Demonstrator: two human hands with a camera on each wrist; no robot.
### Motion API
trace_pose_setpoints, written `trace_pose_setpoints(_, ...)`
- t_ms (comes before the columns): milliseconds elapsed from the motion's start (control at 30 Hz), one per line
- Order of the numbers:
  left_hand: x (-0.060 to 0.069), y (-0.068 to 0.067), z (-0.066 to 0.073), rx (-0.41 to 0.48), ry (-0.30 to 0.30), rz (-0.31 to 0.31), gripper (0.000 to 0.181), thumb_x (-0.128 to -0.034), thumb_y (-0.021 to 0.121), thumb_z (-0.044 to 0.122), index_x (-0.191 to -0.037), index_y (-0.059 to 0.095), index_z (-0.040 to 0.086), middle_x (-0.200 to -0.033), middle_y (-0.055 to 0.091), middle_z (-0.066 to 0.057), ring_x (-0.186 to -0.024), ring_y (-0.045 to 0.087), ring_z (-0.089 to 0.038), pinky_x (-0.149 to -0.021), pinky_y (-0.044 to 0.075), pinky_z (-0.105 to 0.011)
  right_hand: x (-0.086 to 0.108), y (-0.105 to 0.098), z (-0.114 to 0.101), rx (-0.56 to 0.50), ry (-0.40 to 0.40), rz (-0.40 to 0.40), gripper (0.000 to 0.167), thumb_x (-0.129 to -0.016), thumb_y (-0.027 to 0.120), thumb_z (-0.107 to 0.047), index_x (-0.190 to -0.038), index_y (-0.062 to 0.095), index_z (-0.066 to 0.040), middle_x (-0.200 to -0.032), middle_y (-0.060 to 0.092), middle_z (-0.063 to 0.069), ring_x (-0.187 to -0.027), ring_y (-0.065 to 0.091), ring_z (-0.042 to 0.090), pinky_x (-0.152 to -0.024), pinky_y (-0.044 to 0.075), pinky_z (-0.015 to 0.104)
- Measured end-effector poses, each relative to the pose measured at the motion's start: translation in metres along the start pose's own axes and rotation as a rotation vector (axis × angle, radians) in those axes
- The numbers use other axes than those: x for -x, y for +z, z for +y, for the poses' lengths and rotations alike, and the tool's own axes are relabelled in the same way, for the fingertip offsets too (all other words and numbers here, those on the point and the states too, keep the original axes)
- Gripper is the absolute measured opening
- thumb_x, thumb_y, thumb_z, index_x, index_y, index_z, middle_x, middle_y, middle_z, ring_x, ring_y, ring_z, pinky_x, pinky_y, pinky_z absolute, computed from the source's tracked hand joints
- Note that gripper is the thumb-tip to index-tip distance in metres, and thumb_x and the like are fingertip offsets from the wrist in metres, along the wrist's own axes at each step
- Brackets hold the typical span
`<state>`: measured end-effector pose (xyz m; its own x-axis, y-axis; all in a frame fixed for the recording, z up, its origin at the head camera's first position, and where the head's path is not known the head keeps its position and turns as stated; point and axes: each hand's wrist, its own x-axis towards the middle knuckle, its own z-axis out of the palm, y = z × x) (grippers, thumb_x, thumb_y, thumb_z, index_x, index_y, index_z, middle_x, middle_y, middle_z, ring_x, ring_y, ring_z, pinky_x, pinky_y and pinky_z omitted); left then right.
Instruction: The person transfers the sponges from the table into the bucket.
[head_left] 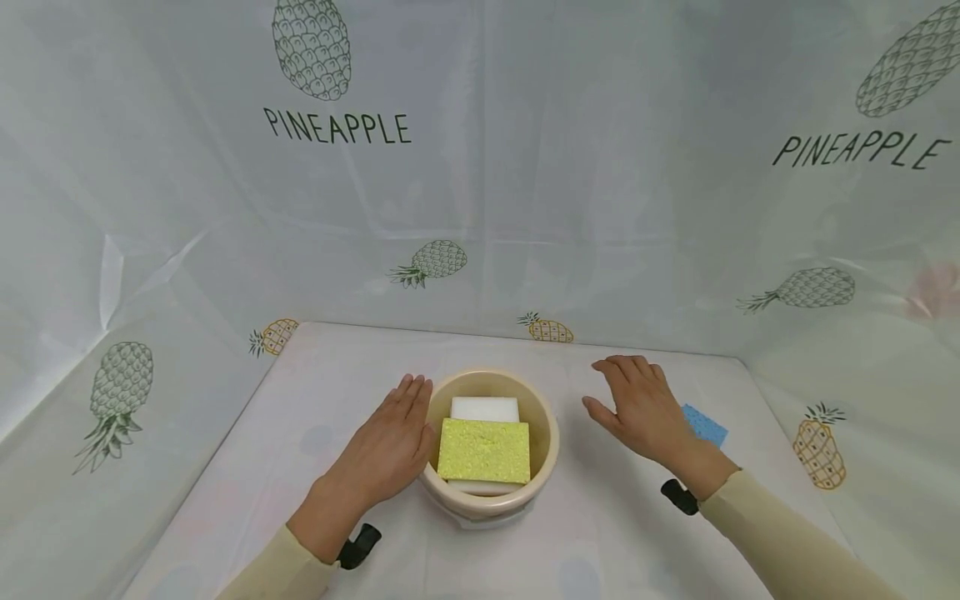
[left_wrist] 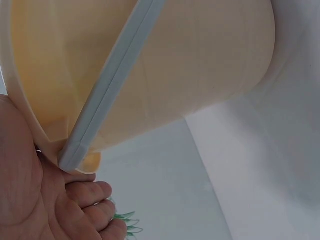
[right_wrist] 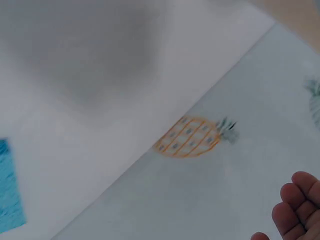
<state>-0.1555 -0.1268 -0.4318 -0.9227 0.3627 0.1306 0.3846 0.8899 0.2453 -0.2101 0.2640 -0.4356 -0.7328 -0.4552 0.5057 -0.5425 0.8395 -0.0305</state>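
A cream bucket (head_left: 552, 433) stands at the middle of the table. Inside it, a yellow sponge (head_left: 483, 450) lies on top of white sponge blocks (head_left: 485, 407); how many there are below is hidden. My left hand (head_left: 393, 442) rests against the bucket's left rim, fingers extended. In the left wrist view, its palm is beside the rim where the grey handle (left_wrist: 112, 82) joins. Off to the bucket's right, my right hand (head_left: 643, 408) hovers with fingers spread and nothing in them. A blue sponge (head_left: 705, 425) lies on the table just right of that hand, partly hidden by it.
A white cloth (head_left: 300, 417) with pale spots covers the table. Sheeting (head_left: 525, 183) printed with pineapples hangs behind it and along both sides. A black wrist strap (head_left: 360, 547) shows beneath the left wrist, and another strap (head_left: 678, 497) beneath the right.
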Motion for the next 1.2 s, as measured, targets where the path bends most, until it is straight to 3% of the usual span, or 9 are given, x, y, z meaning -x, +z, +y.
trace_pose_setpoints(233, 0.000, 0.001, -0.001, 0.012, 0.000, -0.001, 0.062, -0.1122, 0.041, 0.029, -0.162, 0.032, -0.006, -0.169, 0.034, -0.023, -0.161, 0.025, -0.037, -0.131, 0.027, -0.050, 0.025, -0.005, 0.040, 0.087, 0.110, -0.016, 0.055, -0.089, 0.079, -0.031, -0.128, 0.062, 0.004, -0.124, 0.063, 0.023, -0.115, 0.055, 0.045, -0.084, 0.046, 0.059)
trace_pose_setpoints(467, 0.000, 0.001, -0.001, 0.013, -0.001, -0.002, 0.062, -0.1121, 0.041, 0.029, -0.162, 0.032, -0.006, -0.169, 0.034, -0.022, -0.161, 0.026, -0.037, -0.131, 0.027, -0.050, 0.055, 0.001, 0.060, 0.151, 0.206, -0.013, 0.059, -0.086, 0.081, -0.031, -0.126, 0.061, 0.007, -0.119, 0.064, 0.026, -0.111, 0.056, 0.048, -0.081, 0.046, 0.061)
trace_pose_setpoints(733, 0.000, -0.001, -0.001, 0.020, -0.008, -0.023, 0.062, -0.1124, 0.040, 0.030, -0.162, 0.031, -0.006, -0.170, 0.032, -0.022, -0.161, 0.024, -0.037, -0.131, 0.026, -0.050, 0.081, 0.019, 0.068, 0.211, 0.178, 0.018, 0.062, -0.080, 0.081, -0.030, -0.124, 0.059, 0.009, -0.115, 0.065, 0.027, -0.107, 0.059, 0.050, -0.078, 0.047, 0.062)
trace_pose_setpoints(967, -0.001, 0.000, -0.001, 0.026, -0.011, -0.023, 0.062, -0.1126, 0.039, 0.030, -0.163, 0.030, -0.006, -0.170, 0.032, -0.022, -0.162, 0.024, -0.036, -0.131, 0.026, -0.050, 0.097, 0.019, 0.077, 0.210, 0.177, -0.036, 0.063, -0.083, 0.079, -0.029, -0.127, 0.056, 0.009, -0.121, 0.062, 0.026, -0.112, 0.055, 0.050, -0.082, 0.046, 0.063)
trace_pose_setpoints(1067, -0.001, 0.000, -0.001, 0.025, -0.010, -0.023, 0.062, -0.1127, 0.038, 0.030, -0.163, 0.030, -0.006, -0.170, 0.032, -0.022, -0.162, 0.023, -0.036, -0.131, 0.026, -0.050, 0.105, 0.013, 0.089, 0.218, 0.119, -0.046, 0.064, -0.096, 0.067, -0.046, -0.129, 0.056, 0.008, -0.123, 0.061, 0.026, -0.114, 0.055, 0.050, -0.084, 0.047, 0.065)
trace_pose_setpoints(1167, 0.000, 0.000, -0.001, 0.027, -0.008, -0.024, 0.062, -0.1127, 0.039, 0.030, -0.163, 0.030, -0.006, -0.170, 0.032, -0.022, -0.162, 0.023, -0.037, -0.131, 0.026, -0.050, 0.115, 0.005, 0.106, 0.232, 0.028, -0.067, 0.075, -0.108, 0.038, -0.061, -0.132, 0.055, 0.007, -0.125, 0.061, 0.026, -0.116, 0.055, 0.049, -0.085, 0.048, 0.065)
trace_pose_setpoints(1200, 0.000, 0.000, -0.002, 0.027, -0.008, -0.025, 0.062, -0.1127, 0.039, 0.030, -0.163, 0.030, -0.006, -0.170, 0.032, -0.022, -0.162, 0.023, -0.037, -0.131, 0.026, -0.050, 0.118, 0.001, 0.111, 0.233, 0.005, -0.083, 0.074, -0.108, 0.038, -0.061, -0.133, 0.055, 0.006, -0.126, 0.061, 0.026, -0.117, 0.055, 0.048, -0.086, 0.047, 0.065)
